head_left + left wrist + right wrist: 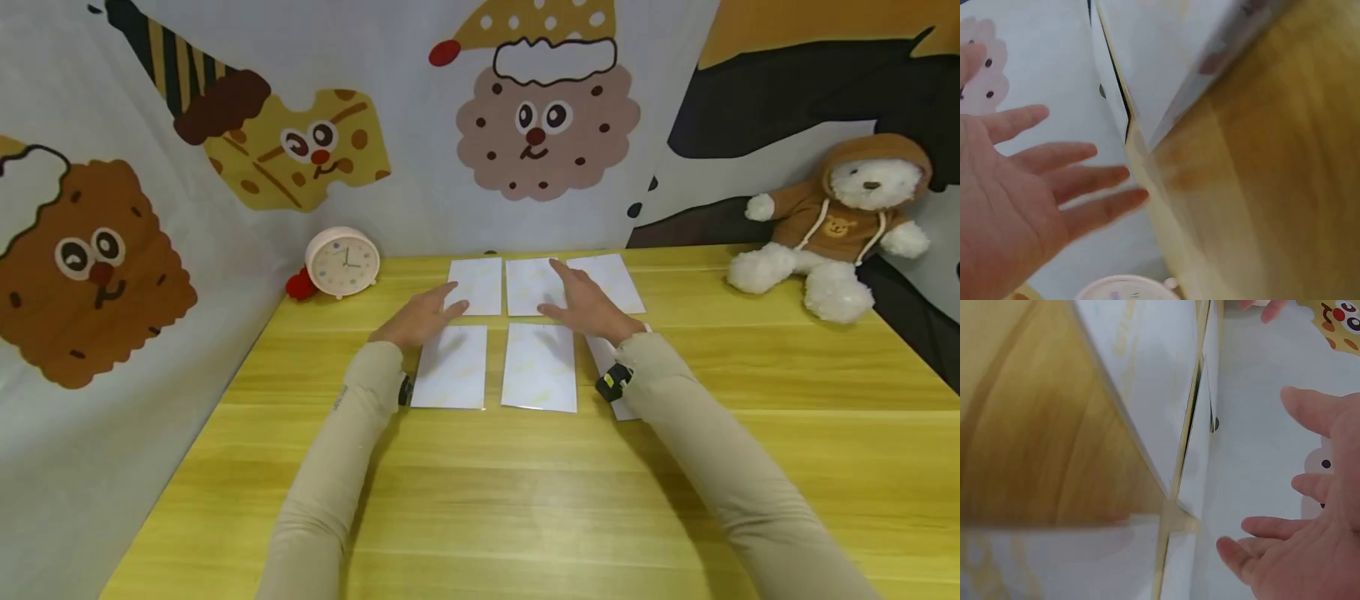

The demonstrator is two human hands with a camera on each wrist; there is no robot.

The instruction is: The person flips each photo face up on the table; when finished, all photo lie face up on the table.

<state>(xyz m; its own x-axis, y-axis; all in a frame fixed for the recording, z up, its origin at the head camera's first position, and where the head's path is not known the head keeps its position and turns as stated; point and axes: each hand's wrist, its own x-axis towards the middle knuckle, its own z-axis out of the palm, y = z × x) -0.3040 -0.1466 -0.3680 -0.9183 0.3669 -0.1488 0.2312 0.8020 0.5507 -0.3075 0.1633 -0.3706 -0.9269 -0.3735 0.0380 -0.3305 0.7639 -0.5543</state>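
Note:
White rectangular cards lie flat in two rows of three. In the head view, the far row has a left card (478,282), a middle card (528,287) and a slightly turned right card (611,279). Nearer are a left card (450,371), a middle card (538,371) and a right card (604,358), partly hidden by the right forearm. My left hand (420,319) hovers at the left cards, its fingers spread and holding nothing. Over the far middle and right cards is my right hand (588,304), likewise spread, thumb apart. Both wrist views show bare palms.
A round pink clock (345,262) stands at the back left, a red object (301,285) beside it. At the back right sits a white plush bear (840,225) in a brown hoodie. A cartoon-printed cloth (420,167) hangs behind the wooden table (495,500).

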